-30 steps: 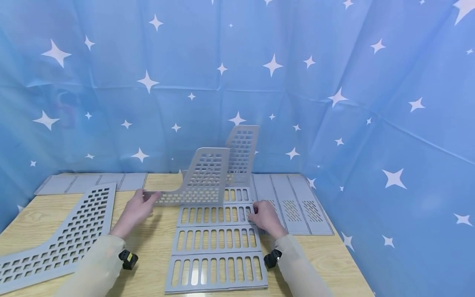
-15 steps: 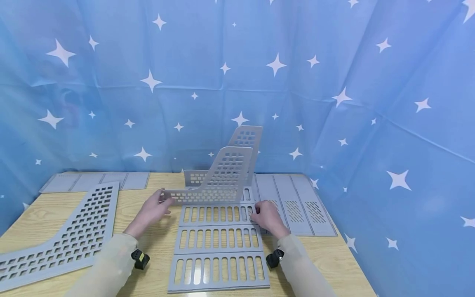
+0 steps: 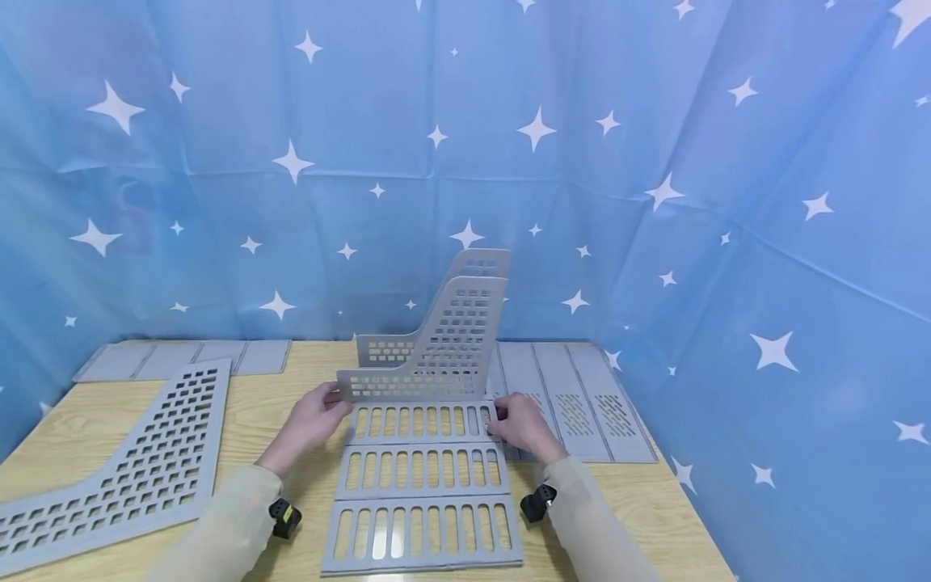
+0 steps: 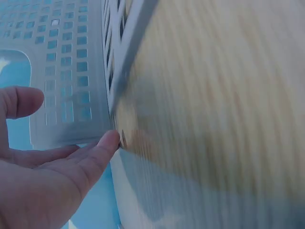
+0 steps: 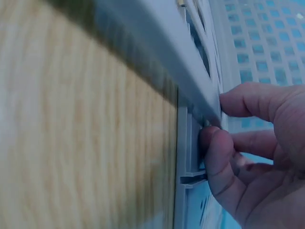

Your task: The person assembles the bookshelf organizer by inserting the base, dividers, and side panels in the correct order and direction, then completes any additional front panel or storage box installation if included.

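A grey slotted base panel lies flat on the wooden table. My left hand grips the low left end of an upright, perforated L-shaped divider, which stands along the base's far rows. In the left wrist view the thumb and fingertips bracket that divider's corner. A second divider stands just behind it. My right hand pinches the base's right edge; in the right wrist view the curled fingers clasp the edge.
A large perforated L-shaped panel lies flat at the left. Flat grey panels lie at the back left and to the right of the base. Blue star-printed cloth closes in the back and right side.
My left hand has carried the divider to the right and turned it more end-on, lining it up over the base's far rows. The right hand has stayed on the base's edge.
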### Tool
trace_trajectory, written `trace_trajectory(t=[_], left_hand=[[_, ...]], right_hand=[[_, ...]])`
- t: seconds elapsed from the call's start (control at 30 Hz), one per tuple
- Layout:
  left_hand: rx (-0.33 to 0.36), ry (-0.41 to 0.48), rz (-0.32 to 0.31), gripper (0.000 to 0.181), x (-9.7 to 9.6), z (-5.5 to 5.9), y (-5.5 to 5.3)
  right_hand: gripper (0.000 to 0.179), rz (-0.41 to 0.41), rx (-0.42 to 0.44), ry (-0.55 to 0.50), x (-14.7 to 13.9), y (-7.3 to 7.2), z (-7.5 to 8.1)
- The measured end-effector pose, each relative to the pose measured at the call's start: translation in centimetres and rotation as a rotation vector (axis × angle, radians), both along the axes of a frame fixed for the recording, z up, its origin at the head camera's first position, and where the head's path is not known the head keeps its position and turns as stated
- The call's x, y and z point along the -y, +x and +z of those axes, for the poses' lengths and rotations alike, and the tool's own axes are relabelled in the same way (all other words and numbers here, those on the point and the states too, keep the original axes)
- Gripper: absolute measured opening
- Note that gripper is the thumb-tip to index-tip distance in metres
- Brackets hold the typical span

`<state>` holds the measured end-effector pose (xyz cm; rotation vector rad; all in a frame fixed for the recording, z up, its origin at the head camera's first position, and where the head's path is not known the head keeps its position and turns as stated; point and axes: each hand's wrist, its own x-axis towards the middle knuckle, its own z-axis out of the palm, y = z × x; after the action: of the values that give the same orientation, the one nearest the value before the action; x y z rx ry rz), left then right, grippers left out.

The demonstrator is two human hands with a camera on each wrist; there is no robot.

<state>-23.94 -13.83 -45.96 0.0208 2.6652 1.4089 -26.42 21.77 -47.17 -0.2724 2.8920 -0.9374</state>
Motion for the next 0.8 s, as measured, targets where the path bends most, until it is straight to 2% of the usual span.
trace_trajectory(t=[0.17,0.4,0.57,0.73,0.8], left_hand=[[-0.003,0.004,-0.002,0.065,-1.4,-0.2,0.0],[-0.007,0.005,0.010,0.065,-2.2,0.0,-0.1],[-0.008,0.000,0.014,0.065,-2.4,0.0,-0.3],[0.025,0.061,-0.033,0.071,-1.9,-0.3,-1.0],[0.032,0.072,-0.062,0.073,-1.6,-0.3,-1.3]], right_hand=[[0.002,0.013,-0.013,-0.018,0.2,0.0,-0.3],[0.011,-0.016,-0.008,-0.007,0.2,-0.2,-0.3],[0.020,-0.033,0.017,-0.038,0.1,-0.2,-0.4],[0.013,-0.066,0.038,-0.075,0.1,-0.4,0.1],[0.017,-0.082,0.035,-0.084,0.2,-0.6,0.5]])
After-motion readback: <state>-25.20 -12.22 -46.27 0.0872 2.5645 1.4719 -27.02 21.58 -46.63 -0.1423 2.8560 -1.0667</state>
